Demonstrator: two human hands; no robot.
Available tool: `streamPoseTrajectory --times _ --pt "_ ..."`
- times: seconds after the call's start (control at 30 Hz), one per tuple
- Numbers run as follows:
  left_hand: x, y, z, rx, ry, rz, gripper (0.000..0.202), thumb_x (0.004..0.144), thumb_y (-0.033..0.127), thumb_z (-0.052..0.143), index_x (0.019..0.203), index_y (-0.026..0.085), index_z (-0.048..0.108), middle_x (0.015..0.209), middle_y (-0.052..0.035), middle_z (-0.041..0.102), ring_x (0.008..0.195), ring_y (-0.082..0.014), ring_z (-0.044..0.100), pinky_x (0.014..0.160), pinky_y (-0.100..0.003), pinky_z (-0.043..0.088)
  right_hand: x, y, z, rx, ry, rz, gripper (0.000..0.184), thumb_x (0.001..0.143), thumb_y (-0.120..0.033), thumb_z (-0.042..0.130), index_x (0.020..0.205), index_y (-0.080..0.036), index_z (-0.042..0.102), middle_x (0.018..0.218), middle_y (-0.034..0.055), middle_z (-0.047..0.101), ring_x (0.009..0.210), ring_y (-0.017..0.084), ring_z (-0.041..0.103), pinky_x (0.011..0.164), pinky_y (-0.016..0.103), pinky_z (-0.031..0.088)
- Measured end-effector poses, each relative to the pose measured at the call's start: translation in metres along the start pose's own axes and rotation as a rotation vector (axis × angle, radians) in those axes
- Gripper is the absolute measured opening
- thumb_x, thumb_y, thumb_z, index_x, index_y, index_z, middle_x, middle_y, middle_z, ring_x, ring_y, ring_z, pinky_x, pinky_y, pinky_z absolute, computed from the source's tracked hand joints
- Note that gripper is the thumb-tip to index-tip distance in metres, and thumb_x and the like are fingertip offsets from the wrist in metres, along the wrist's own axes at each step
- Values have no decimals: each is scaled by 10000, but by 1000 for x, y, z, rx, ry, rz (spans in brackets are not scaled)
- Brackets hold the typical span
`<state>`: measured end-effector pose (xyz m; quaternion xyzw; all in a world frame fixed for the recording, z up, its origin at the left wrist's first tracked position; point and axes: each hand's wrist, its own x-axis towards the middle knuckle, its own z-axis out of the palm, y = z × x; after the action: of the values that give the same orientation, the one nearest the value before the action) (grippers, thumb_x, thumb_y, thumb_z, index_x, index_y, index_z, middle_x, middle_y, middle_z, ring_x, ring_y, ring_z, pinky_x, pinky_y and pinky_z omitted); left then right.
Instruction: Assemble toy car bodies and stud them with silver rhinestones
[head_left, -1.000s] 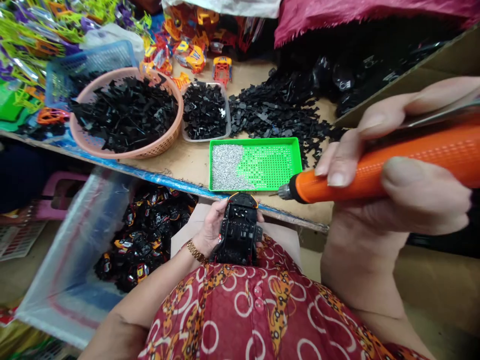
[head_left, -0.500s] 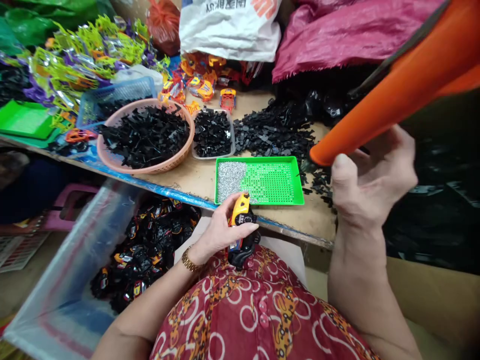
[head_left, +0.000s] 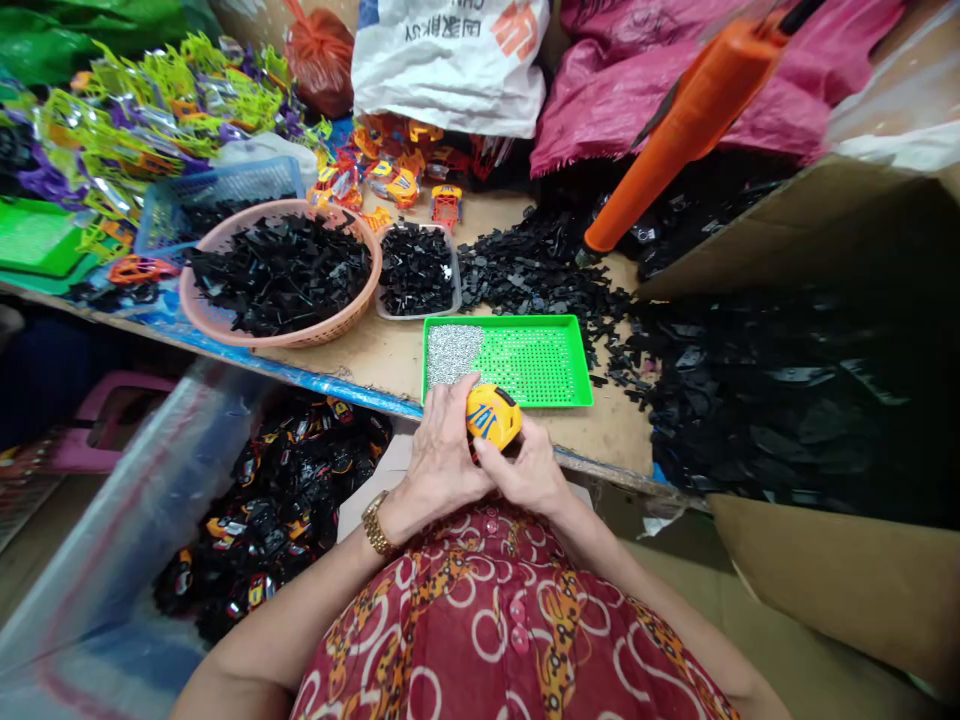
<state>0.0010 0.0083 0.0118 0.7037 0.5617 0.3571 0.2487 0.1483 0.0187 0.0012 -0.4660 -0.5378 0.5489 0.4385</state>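
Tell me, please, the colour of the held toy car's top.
The held toy car's top is mainly yellow with blue markings, seen in the head view.

Red shirt (head_left: 450, 628) printed with pale rings and orange giraffes, buttoned in front; left of it, 1 gold linked wristband (head_left: 376, 524).

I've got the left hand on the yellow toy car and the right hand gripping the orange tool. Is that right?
Not the right hand: the head view shows it on the yellow toy car too, with the orange tool out of its grasp. The left hand is on the car.
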Motion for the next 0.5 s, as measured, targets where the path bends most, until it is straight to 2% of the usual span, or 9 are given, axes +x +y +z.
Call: streamPoseTrajectory --times 0.1,0.17,0.23,0.37,0.5 --pt "1 -7 -17 -136 -118 -31 857 659 321 847 1433 188 505 1292 -154 608 1158 -346 554 1033 -552 458 6 5 -1 306 41 165 325 710 -425 802 934 -193 764 883 42 793 782 227 699 773 367 591" --pt "-1 -16 -28 -370 -251 -110 841 699 370 865 1448 231 509 1367 -144 594 1207 -330 566 1058 -530 456 8 6 -3 468 94 265 392 674 -468 828 945 -190 774 905 50 804 816 240 714 804 374 600" --pt "-4 -26 -36 -600 -347 -201 845 737 392 859 1481 241 489 1369 -145 596 1209 -310 591 1037 -492 482 9 6 -3 538 147 315 398 633 -471 848 905 -189 776 892 55 808 818 250 719 806 382 607" --pt "-12 -39 -38 -724 -346 -295 917 686 342 911 1497 227 497 1319 -141 637 1231 -312 598 1041 -480 491 9 5 0 587 227 281 382 626 -455 842 896 -192 779 901 49 811 847 255 726 858 392 605" --pt "-16 -37 -34 -944 -383 -374 790 669 273 926 1395 228 616 1398 -128 656 1234 -299 633 1041 -443 516 11 6 -1 647 236 277 364 629 -438 838 897 -199 779 867 28 803 833 239 725 879 393 608"
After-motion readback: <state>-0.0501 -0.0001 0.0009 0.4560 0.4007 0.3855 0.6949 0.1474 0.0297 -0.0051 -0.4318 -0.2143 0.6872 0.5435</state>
